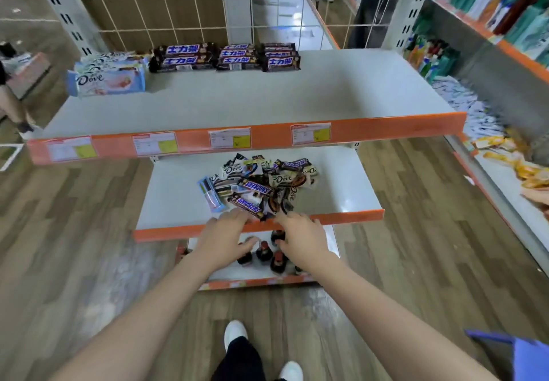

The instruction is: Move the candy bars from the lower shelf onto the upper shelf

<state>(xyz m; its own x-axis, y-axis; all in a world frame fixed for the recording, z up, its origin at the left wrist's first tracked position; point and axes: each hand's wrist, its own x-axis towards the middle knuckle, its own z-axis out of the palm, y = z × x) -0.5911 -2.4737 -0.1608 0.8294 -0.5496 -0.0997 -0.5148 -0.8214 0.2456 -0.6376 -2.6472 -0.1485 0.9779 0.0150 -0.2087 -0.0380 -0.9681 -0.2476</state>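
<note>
Head view: Snickers bar lies just beyond the fingertips of the left hand and right hand. Fingers extended, nothing gripped. Judged light, slick-wrapped; best pinched mid-length.

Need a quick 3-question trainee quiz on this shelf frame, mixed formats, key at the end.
1. True or false: the white upper shelf already holds neat rows of dark brown Snickers bars along its back edge.
2. Multiple choice: the loose pile of mixed candy wrappers lies on A) the upper shelf, B) the white lower shelf, C) the wooden floor.
3. Fill in: the pale blue Dove chocolate boxes sit to the ___ of the Snickers rows in the picture.

Key: 1 true; 2 B; 3 left.

Note: left hand and right hand reach at the lower shelf's orange front edge; neither clearly grips anything.
</note>
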